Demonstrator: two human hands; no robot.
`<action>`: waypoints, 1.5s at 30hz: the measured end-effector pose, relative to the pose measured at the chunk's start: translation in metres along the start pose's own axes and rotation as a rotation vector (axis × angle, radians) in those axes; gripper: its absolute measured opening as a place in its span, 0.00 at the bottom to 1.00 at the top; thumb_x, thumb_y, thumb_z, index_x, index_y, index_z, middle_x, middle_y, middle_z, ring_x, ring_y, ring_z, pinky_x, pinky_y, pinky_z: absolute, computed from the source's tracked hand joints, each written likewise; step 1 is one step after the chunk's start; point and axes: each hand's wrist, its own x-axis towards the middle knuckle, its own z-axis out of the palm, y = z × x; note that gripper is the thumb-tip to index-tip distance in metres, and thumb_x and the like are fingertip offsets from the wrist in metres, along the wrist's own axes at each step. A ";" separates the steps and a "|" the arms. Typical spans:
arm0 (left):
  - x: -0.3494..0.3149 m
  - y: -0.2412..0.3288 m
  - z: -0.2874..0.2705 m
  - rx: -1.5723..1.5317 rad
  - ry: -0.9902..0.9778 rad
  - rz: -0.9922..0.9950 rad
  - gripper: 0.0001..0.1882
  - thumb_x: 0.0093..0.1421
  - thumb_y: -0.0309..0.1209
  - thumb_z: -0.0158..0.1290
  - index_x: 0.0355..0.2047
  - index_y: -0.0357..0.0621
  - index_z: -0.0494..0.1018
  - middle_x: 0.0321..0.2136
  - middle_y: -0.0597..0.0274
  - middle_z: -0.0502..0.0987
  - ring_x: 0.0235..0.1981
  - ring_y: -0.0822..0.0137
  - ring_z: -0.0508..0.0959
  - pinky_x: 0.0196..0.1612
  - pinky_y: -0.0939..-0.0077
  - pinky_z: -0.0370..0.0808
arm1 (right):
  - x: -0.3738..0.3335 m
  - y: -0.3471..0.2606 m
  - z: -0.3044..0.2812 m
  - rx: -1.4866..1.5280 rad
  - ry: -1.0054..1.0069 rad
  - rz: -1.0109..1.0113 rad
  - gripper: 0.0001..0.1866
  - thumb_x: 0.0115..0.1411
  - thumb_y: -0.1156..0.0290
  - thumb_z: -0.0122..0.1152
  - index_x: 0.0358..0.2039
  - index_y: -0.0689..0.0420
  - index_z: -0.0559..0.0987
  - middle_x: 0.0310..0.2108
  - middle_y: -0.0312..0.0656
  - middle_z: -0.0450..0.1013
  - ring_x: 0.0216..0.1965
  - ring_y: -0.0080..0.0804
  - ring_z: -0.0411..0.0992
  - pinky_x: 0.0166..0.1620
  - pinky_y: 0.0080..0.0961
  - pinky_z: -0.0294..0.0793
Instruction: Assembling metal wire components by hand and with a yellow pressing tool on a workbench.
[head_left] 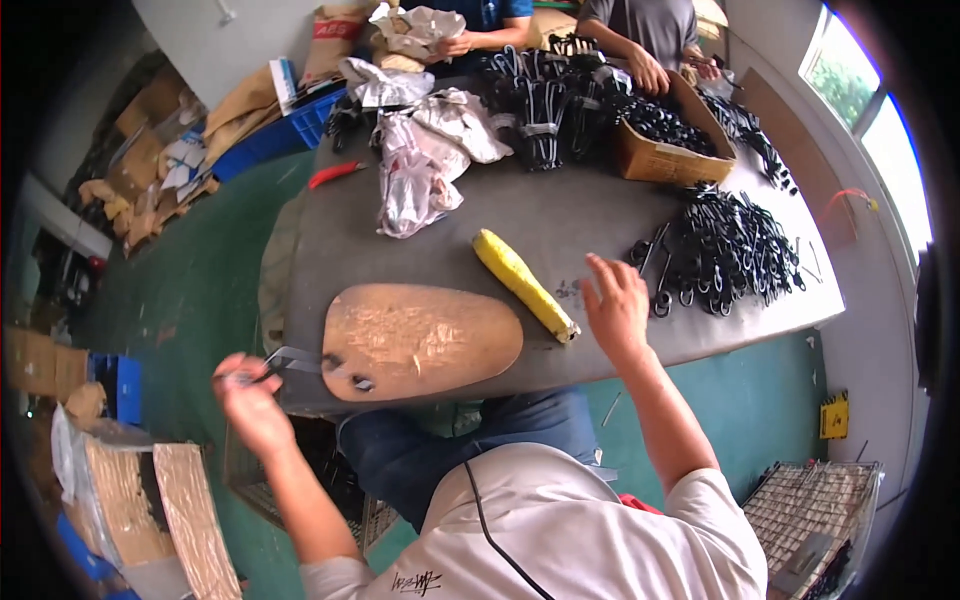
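Note:
My left hand (250, 395) is closed around the dark handle of a bladed tool (295, 358), off the table's left edge. Its grey blade points toward the board; whether it is a knife or scissors I cannot tell. Beside it lies a rounded wooden board (425, 340) with a scuffed middle and dark holes at its left end. A long yellow roll (522, 280) rests diagonally between the board and my right hand (615, 305). That hand has its fingers spread over the table, apparently holding nothing. A heap of small black looped pieces (730, 250) is just right of it.
On the dark table (580, 210), crumpled whitish plastic bags (425, 150), a red-handled tool (337, 174), bundled black pieces (543, 115) and a filled cardboard box (680, 165) stand farther back. Two people work across the table. A wire basket (810, 510) is at the lower right.

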 end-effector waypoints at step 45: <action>-0.142 0.009 0.209 0.032 -1.531 0.606 0.18 0.59 0.31 0.59 0.49 0.43 0.73 0.46 0.54 0.74 0.49 0.53 0.75 0.55 0.59 0.72 | -0.050 -0.280 0.105 0.512 -0.112 -1.076 0.21 0.53 0.61 0.62 0.44 0.60 0.77 0.44 0.45 0.73 0.49 0.41 0.70 0.53 0.37 0.68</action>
